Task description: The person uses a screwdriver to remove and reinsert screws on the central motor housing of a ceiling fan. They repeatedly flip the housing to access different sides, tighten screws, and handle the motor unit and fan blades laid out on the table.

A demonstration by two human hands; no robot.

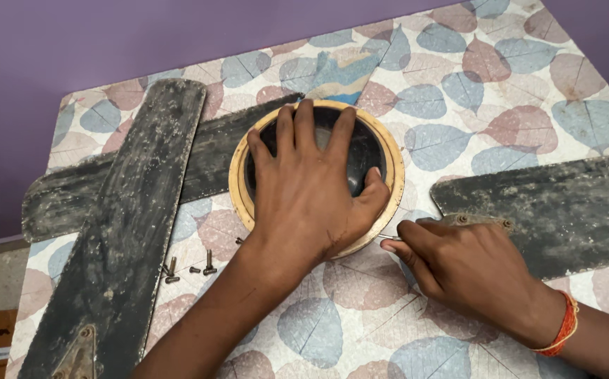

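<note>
Two hands on this one. The left hand [309, 186] is spread flat, palm down, over the round fan motor housing [381, 151], fingers splayed across its dark top and thumb hooked at its right edge, pressing more than gripping. The housing has a tan ring around a dark dome and sits about mid-desk, a bit toward the far edge. Being round, it has no real long axis; its open face points straight up.

The right hand [469, 270], with a red thread bracelet [564, 326] on the wrist, is curled just beside the housing's near-right rim, fingertips pinched at something thin. Can't tell what it is.

Right above that hand a dusty black fan blade [550, 207] runs off toward the right edge of the desk, its metal bracket [476, 221] pointing at the housing. On the left side two more dirty blades are crossed: one [125, 231] runs from the near-left corner up toward the far edge, the other [65, 196] lies under it and reaches the housing. A few loose screws [188, 267] lie between them and the left forearm.

The desk [501, 91] is covered in a leaf-print sheet, with a purple wall [73, 42] behind it.
</note>
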